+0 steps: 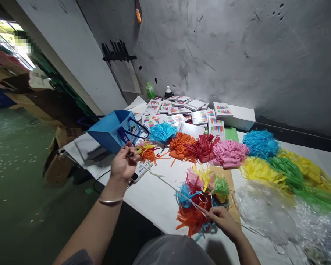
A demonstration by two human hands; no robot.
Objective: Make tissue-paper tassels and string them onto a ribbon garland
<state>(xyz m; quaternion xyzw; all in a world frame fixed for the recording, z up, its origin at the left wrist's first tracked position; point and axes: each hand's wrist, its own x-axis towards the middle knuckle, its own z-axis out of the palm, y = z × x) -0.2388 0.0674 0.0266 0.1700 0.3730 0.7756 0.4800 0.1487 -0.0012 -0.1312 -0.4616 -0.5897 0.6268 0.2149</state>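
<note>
A thin pale string (173, 186) runs slantwise over the white table between my two hands. My left hand (124, 162), with a metal bangle at the wrist, is raised by the blue bag, its fingers pinched at the string's far end. Low on the right, my right hand (222, 219) has thumb and fingers closed on the string's near part. Just left of it lies a bunch of multicolored paper tassels (191, 217), in orange, red, blue, pink, yellow and green. The string crosses over this bunch, and a loop of it shows there.
A blue gift bag (105, 134) stands at the table's left edge. Fringed tassel bundles, such as the pink one (227, 152), line the table's middle and right. Clear plastic bags (267, 206) lie at right. Printed white boxes (201, 117) pile by the wall. A phone-like device (139, 172) lies near my left hand.
</note>
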